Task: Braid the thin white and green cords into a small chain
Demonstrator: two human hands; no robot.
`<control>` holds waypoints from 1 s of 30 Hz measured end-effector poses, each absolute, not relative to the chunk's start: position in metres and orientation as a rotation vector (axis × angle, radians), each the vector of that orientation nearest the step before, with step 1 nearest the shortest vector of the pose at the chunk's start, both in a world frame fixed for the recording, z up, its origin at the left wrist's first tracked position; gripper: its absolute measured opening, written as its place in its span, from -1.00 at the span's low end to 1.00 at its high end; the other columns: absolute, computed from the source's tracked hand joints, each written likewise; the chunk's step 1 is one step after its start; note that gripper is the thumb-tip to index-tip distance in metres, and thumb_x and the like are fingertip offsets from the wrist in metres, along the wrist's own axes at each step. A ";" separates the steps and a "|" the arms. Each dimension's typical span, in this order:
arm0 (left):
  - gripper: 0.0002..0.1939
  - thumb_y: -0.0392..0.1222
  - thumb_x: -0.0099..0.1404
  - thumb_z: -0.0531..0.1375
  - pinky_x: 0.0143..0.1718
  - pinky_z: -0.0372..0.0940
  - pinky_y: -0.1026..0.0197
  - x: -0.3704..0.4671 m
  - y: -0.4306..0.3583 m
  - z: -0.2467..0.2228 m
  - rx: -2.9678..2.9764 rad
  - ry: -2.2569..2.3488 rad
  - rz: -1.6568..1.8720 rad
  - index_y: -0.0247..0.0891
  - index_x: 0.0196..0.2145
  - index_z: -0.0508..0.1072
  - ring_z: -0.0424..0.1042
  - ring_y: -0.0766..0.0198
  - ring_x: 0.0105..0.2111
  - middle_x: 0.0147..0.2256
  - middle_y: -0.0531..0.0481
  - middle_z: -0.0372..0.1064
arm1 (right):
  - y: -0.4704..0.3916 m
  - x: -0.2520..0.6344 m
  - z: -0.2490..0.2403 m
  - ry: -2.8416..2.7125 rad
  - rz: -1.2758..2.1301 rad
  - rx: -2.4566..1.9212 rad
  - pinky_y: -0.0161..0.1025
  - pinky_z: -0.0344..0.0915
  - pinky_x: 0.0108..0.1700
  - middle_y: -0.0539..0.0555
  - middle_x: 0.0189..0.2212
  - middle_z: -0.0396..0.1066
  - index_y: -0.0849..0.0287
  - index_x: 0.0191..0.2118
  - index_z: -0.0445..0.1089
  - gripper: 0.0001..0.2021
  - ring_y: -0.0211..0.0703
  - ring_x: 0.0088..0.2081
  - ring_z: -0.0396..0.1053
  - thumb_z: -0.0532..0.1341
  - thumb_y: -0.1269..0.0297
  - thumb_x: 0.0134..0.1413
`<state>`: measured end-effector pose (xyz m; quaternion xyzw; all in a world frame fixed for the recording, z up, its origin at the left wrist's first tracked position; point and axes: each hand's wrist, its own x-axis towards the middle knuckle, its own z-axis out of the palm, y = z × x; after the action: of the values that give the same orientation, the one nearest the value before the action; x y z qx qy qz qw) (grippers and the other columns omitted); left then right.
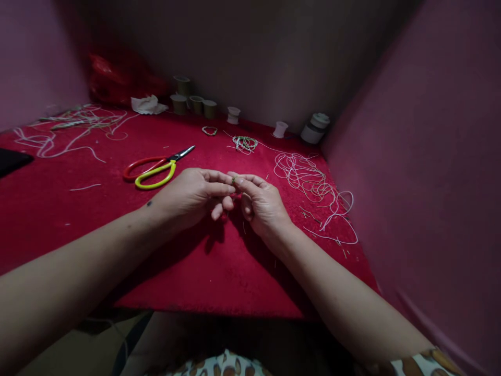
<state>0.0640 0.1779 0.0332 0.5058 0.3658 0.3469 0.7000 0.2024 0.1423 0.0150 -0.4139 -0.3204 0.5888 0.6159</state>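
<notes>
Over the middle of a red cloth-covered table (219,277), my left hand (199,190) and my right hand (262,201) meet at the fingertips. Both pinch a small green knotted cord piece (234,180), mostly hidden by the fingers. Just left of my left hand lie scissors (156,172) with one red and one yellow handle, blades pointing away to the right. Beyond my hands rest a coiled green and white cord bundle (245,143) and a small cord loop (210,130).
Loose white and pink cord (301,172) tangles at the right, with short clippings near it. More strands (78,130) lie back left. Along the back stand green spools (179,104), white spools (234,115), a jar (315,129), crumpled tissue (148,105) and a red bag (113,78). A dark flat object (13,161) sits left.
</notes>
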 end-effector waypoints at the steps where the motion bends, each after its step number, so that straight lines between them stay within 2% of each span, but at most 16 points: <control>1: -0.95 -0.43 0.08 0.28 -0.78 0.15 0.43 0.064 0.178 0.033 1.101 0.815 0.765 -0.40 -0.50 0.53 0.31 0.39 -0.78 -0.68 -0.07 0.42 | 0.142 0.202 0.015 -0.736 1.357 -0.954 -0.40 -0.18 -0.80 -0.10 -0.57 0.44 0.23 -0.35 0.48 -0.89 -0.49 -0.78 0.00 0.37 0.32 -0.02; 4: -0.82 -0.48 0.14 0.22 -0.79 0.13 0.46 0.066 0.177 0.037 1.009 0.856 0.777 -0.40 -0.59 0.50 0.26 0.43 -0.80 -0.70 -0.04 0.36 | 0.141 0.200 0.016 -0.731 1.359 -0.978 -0.39 -0.16 -0.79 -0.08 -0.51 0.49 0.22 -0.35 0.49 -0.89 -0.49 -0.77 -0.03 0.37 0.31 -0.02; 9: -0.72 -0.61 0.16 0.13 -0.63 0.29 0.51 0.071 0.172 0.045 0.835 0.928 0.816 -0.40 -0.59 0.49 0.34 0.49 -0.67 -0.61 -0.01 0.39 | 0.140 0.200 0.017 -0.750 1.344 -0.996 -0.38 -0.15 -0.77 0.00 -0.36 0.56 0.22 -0.34 0.48 -0.86 -0.52 -0.74 -0.05 0.37 0.28 -0.02; 12: -0.73 -0.64 0.12 0.12 -0.61 0.29 0.54 0.073 0.171 0.047 0.789 0.940 0.826 -0.40 -0.58 0.46 0.34 0.51 -0.65 -0.59 0.01 0.39 | 0.140 0.200 0.016 -0.747 1.357 -0.972 -0.38 -0.20 -0.76 -0.04 -0.45 0.51 0.22 -0.36 0.47 -0.88 -0.52 -0.75 -0.06 0.37 0.30 -0.02; 16: -0.82 -0.55 0.09 0.19 -0.69 0.29 0.43 0.069 0.173 0.043 0.903 0.849 0.799 -0.35 -0.42 0.48 0.32 0.43 -0.72 -0.63 0.04 0.39 | 0.141 0.200 0.014 -0.739 1.359 -0.966 -0.37 -0.19 -0.75 -0.13 -0.63 0.37 0.20 -0.38 0.45 -0.87 -0.49 -0.76 -0.05 0.37 0.29 -0.01; 20: -0.75 -0.48 0.05 0.27 -0.70 0.29 0.37 0.065 0.173 0.039 1.031 0.821 0.865 -0.29 -0.29 0.43 0.41 0.33 -0.67 -0.58 0.02 0.46 | 0.141 0.201 0.011 -0.744 1.367 -0.960 -0.37 -0.17 -0.74 -0.12 -0.59 0.40 0.19 -0.37 0.43 -0.83 -0.49 -0.75 -0.01 0.39 0.24 0.00; 24: -0.79 -0.36 0.13 0.31 -0.64 0.33 0.34 0.064 0.171 0.040 1.137 0.842 0.877 -0.25 -0.27 0.41 0.42 0.32 -0.66 -0.60 0.05 0.44 | 0.141 0.201 0.011 -0.731 1.399 -0.938 -0.37 -0.16 -0.75 -0.10 -0.58 0.42 0.19 -0.39 0.42 -0.84 -0.49 -0.75 0.01 0.38 0.26 -0.01; 30: -0.86 -0.29 0.16 0.31 -0.69 0.30 0.33 0.067 0.166 0.046 1.305 0.942 0.896 -0.26 -0.32 0.42 0.38 0.30 -0.72 -0.65 0.05 0.43 | 0.141 0.201 0.012 -0.678 1.421 -0.944 -0.39 -0.14 -0.74 -0.14 -0.67 0.34 0.19 -0.43 0.41 -0.86 -0.47 -0.76 0.02 0.37 0.30 -0.02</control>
<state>0.0666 0.1660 0.0461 0.5640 0.4073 0.3871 0.6051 0.2007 0.1409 0.0122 -0.4083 -0.2935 0.6149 0.6075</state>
